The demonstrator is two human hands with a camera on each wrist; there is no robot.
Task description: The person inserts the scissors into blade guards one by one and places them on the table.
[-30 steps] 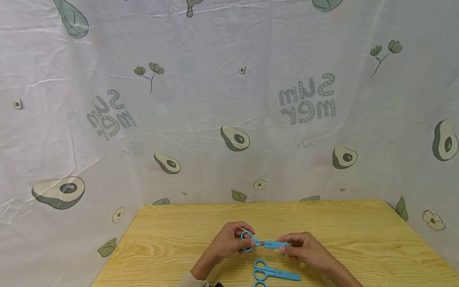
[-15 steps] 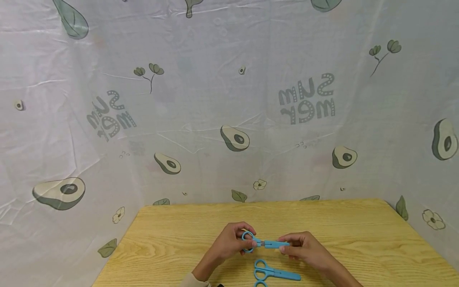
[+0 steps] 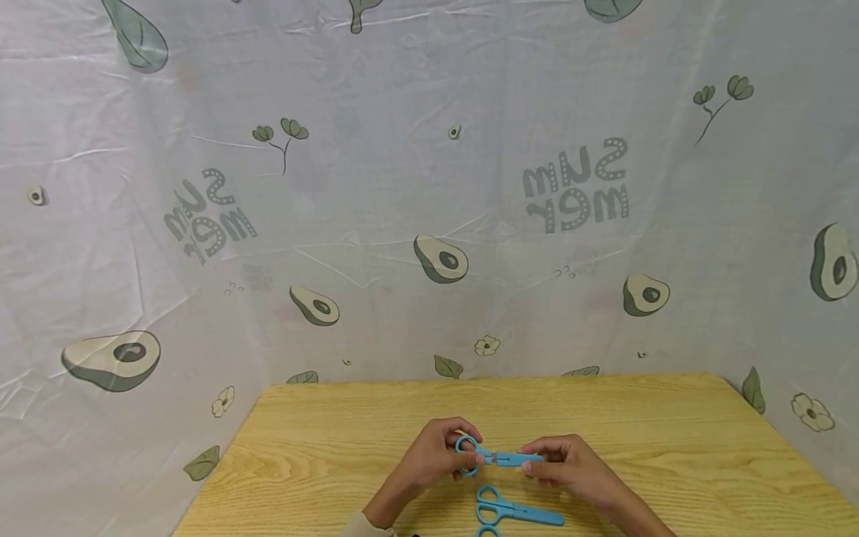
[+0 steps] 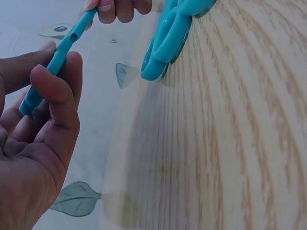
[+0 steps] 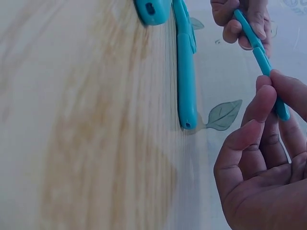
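Over the wooden table, my left hand (image 3: pixel 435 456) grips the loop handles of a pair of light-blue scissors (image 3: pixel 467 455). Its thumb and fingers pinch near the pivot. My right hand (image 3: pixel 576 470) pinches the far end of the blue blade cover (image 3: pixel 510 459) between thumb and fingertips. Most of the blade sits inside this cover, with a thin strip of metal showing between cover and handles. Below the hands lies a second pair of blue scissors (image 3: pixel 520 512), its blades covered. Both wrist views show the held scissors (image 4: pixel 57 60) and cover (image 5: pixel 282 109) in line.
The blue loop of another pair of scissors (image 3: pixel 488 531) shows at the bottom edge of the head view, mostly cut off. Behind the wooden table (image 3: pixel 322 440) hangs a pale printed curtain (image 3: pixel 376 194), which also runs along both sides.
My left hand has shifted slightly right with the scissors. The strip of bare blade between handles and cover has narrowed as the blade slid deeper. My right hand stays almost still.
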